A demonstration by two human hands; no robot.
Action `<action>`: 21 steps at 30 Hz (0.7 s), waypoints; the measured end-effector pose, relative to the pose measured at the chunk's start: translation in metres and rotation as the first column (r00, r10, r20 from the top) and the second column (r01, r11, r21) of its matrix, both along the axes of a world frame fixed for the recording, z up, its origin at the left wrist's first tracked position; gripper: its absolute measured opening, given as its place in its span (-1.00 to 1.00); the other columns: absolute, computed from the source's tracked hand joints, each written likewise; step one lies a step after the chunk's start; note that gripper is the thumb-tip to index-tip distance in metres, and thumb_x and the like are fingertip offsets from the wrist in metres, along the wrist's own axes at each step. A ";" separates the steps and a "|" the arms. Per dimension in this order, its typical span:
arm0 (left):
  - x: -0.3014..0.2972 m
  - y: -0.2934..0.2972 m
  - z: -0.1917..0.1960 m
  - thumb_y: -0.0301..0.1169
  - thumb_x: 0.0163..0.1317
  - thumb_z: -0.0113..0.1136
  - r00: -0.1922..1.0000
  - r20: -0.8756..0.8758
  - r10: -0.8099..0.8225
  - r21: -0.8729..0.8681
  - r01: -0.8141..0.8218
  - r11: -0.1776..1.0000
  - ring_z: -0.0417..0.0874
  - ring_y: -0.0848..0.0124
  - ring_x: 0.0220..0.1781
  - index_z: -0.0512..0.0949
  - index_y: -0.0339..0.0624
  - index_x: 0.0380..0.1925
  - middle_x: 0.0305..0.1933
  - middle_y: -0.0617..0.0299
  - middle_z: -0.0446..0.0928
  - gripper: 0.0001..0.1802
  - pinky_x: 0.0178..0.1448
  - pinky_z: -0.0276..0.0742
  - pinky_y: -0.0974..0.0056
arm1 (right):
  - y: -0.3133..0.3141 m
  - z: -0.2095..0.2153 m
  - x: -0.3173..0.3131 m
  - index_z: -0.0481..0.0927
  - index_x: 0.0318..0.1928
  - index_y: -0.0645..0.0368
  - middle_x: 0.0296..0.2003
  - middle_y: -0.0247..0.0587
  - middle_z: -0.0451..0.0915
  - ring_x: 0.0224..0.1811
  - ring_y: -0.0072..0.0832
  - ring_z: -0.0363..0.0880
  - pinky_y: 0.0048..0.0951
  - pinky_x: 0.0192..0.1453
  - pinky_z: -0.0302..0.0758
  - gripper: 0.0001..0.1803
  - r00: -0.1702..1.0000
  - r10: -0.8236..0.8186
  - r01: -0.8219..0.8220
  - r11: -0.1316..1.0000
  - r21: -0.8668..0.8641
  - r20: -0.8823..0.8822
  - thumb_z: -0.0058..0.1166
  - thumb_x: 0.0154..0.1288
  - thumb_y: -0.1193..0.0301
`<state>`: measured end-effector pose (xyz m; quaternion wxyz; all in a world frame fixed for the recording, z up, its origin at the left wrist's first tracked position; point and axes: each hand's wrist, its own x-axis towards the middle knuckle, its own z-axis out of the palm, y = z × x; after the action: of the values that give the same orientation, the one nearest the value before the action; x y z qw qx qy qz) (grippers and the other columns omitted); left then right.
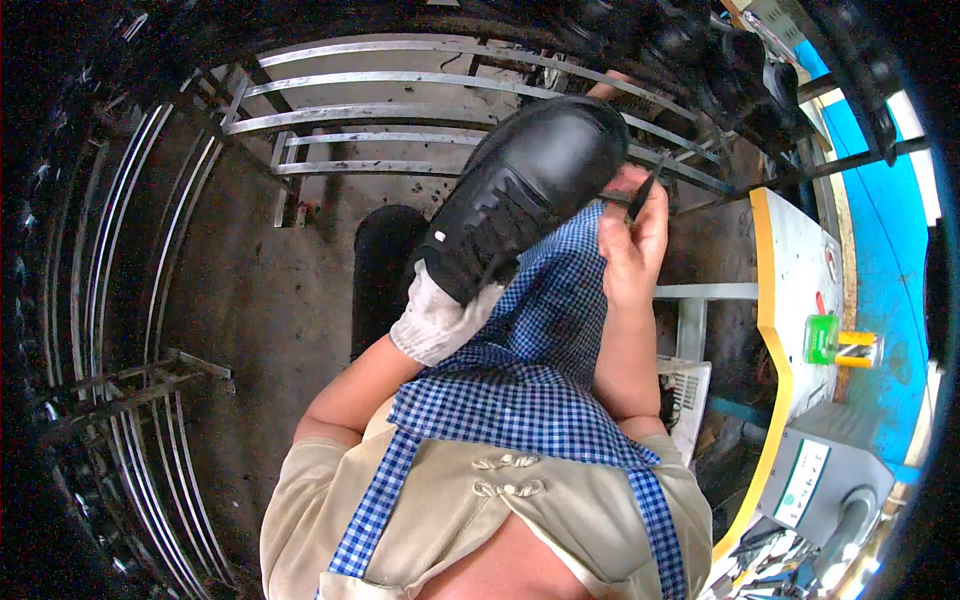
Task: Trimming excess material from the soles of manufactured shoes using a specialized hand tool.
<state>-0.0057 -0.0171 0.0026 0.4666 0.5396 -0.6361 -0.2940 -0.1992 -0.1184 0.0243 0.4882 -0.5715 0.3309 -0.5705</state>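
Observation:
A black lace-up shoe (520,195) is held up over my lap, toe pointing up and away. My left hand (440,318), in a pale fabric glove, is pushed inside the shoe's opening, so only the wrist part shows. My right hand (632,245) is bare and grips a thin dark tool (643,190) whose tip meets the shoe's right edge near the sole. A blue-and-white checked apron (545,340) covers my lap below both hands.
Curved metal rack bars (400,110) stand ahead and to the left, with dark shoes (700,50) on a rack at top right. A yellow-edged workbench (790,270) on the right holds a green container (822,338). A grey machine (825,480) is below it.

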 end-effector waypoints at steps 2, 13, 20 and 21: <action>0.004 -0.001 0.000 -0.44 0.09 0.21 0.958 0.287 0.000 -0.128 0.038 0.991 0.56 0.12 0.05 0.54 -0.12 0.01 0.05 -0.02 0.52 -0.59 0.10 0.48 0.15 | 0.001 -0.002 -0.001 0.34 0.15 0.16 -0.25 -0.39 0.48 -0.44 -0.75 0.34 -0.69 -0.38 0.32 -0.37 0.999 -0.041 0.040 0.999 0.027 0.029 0.32 0.08 0.37; 0.012 0.002 -0.010 -0.43 -0.08 0.20 0.832 0.549 0.087 -0.324 0.116 0.939 0.62 0.06 -0.16 0.59 -0.22 -0.17 -0.09 -0.06 0.56 -0.63 -0.17 0.56 0.03 | 0.003 -0.041 -0.023 0.27 0.25 0.09 -0.06 -0.32 0.51 -0.26 -0.67 0.48 -0.76 -0.57 0.27 -0.42 0.980 -0.070 0.013 0.957 0.290 0.186 0.10 0.21 0.45; 0.007 -0.005 -0.017 -0.41 -0.05 0.11 0.812 0.560 0.161 -0.453 0.138 0.881 0.64 0.09 -0.30 0.60 -0.17 -0.17 -0.18 -0.01 0.60 -0.63 -0.30 0.57 0.07 | 0.002 -0.042 -0.033 0.26 0.25 0.11 -0.06 -0.25 0.52 -0.32 -0.65 0.48 -0.77 -0.59 0.26 -0.38 0.967 0.010 -0.064 0.977 0.204 0.256 0.14 0.16 0.42; 0.006 -0.002 -0.010 -0.42 -0.06 0.18 0.815 0.565 0.127 -0.388 0.127 0.913 0.65 0.11 -0.27 0.61 -0.13 -0.16 -0.21 0.00 0.61 -0.63 -0.28 0.58 0.05 | 0.003 -0.043 -0.035 0.28 0.22 0.10 -0.07 -0.27 0.52 -0.37 -0.67 0.46 -0.79 -0.59 0.23 -0.38 0.968 -0.031 -0.030 0.971 0.236 0.250 0.15 0.13 0.44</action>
<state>0.0006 -0.0190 -0.0076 0.3529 0.4937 -0.7944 0.0238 -0.2341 -0.1152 -0.0186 0.5913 -0.4318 0.3325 -0.5945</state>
